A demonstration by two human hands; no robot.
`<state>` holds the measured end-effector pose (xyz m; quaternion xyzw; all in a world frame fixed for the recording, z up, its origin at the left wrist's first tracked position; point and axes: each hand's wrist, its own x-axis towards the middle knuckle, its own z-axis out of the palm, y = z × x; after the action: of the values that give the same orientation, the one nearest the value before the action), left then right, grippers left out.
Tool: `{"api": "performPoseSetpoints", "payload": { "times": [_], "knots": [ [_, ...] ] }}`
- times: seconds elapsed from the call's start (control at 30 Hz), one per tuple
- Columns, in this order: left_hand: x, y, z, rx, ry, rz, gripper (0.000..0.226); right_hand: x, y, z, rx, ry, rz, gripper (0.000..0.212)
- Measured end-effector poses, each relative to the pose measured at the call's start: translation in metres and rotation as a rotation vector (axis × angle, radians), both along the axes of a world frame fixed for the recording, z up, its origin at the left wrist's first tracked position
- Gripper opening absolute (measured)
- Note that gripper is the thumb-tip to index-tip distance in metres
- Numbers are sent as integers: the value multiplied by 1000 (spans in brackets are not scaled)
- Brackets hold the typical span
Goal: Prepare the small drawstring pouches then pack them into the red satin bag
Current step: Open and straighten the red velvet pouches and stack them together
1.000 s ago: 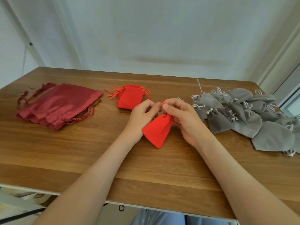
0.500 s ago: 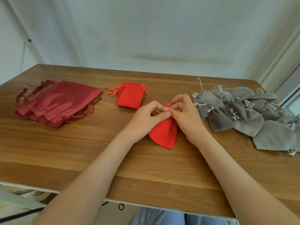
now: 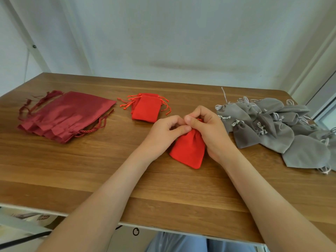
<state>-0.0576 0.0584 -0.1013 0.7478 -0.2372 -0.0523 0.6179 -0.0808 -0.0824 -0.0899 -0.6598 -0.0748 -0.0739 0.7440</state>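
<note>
A small bright red pouch (image 3: 189, 151) lies on the wooden table (image 3: 91, 175) between my hands, its gathered neck pointing away from me. My left hand (image 3: 163, 131) and my right hand (image 3: 209, 131) meet at that neck, and both pinch its cords or top edge with curled fingers. A stack of flat red pouches (image 3: 145, 110) with loose cords lies just behind my left hand. The dark red satin bags (image 3: 65, 115) lie flat at the far left. A heap of grey pouches (image 3: 272, 128) covers the right side.
The table's front edge (image 3: 181, 230) runs close to my body, with bare wood between it and the pouch. A white wall stands behind the table, a slanted white frame bar (image 3: 32, 46) at the left and a window frame (image 3: 323, 99) at the right.
The red pouch has come down from a tilted, lifted pose to lie on the table. Both hands have closed in tighter on its neck and dropped slightly toward me.
</note>
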Motion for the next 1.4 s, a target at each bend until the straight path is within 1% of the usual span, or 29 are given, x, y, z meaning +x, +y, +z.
{"api": "performPoseSetpoints", "payload": {
  "times": [0.03,0.17,0.27,0.3,0.4,0.5,0.57,0.63,0.73,0.83,0.97,1.03,1.13,1.23,1.4],
  "knots": [
    [-1,-1,0,-19,-2,-10,7,0,0,0,16,1,9,21],
    [-1,-2,-1,-25,-20,-9,6,3,-1,-1,43,34,-16,19],
    [-1,-2,1,-42,-25,22,9,4,-1,-3,34,28,-25,18],
    [-1,-2,2,-57,-4,31,10,3,-1,-2,-1,17,-39,18],
    [-1,-1,6,-114,119,27,9,3,-1,0,-195,-52,-111,20],
    [-1,0,8,-176,218,4,9,3,-1,2,-295,-102,-127,28],
    [-1,1,9,-184,226,-16,15,2,-3,4,-386,-129,-111,34],
    [0,1,8,-142,192,-11,23,2,-7,6,-483,-135,-104,30],
    [0,0,6,-88,158,17,11,3,-10,6,-552,-99,-163,16],
    [2,2,5,-30,104,95,4,2,-7,4,-515,-53,-212,14],
    [5,4,1,94,-49,183,14,2,-6,3,-450,-43,-209,10],
    [6,3,0,112,-101,234,15,2,-5,4,-404,-44,-184,9],
    [6,2,-2,115,-109,262,19,2,-1,2,-348,-36,-163,18],
    [4,0,-2,110,-84,231,25,3,1,1,-319,-32,-176,26],
    [3,-2,-1,173,-100,186,27,5,-1,0,-392,-52,-242,19]
  ]
}}
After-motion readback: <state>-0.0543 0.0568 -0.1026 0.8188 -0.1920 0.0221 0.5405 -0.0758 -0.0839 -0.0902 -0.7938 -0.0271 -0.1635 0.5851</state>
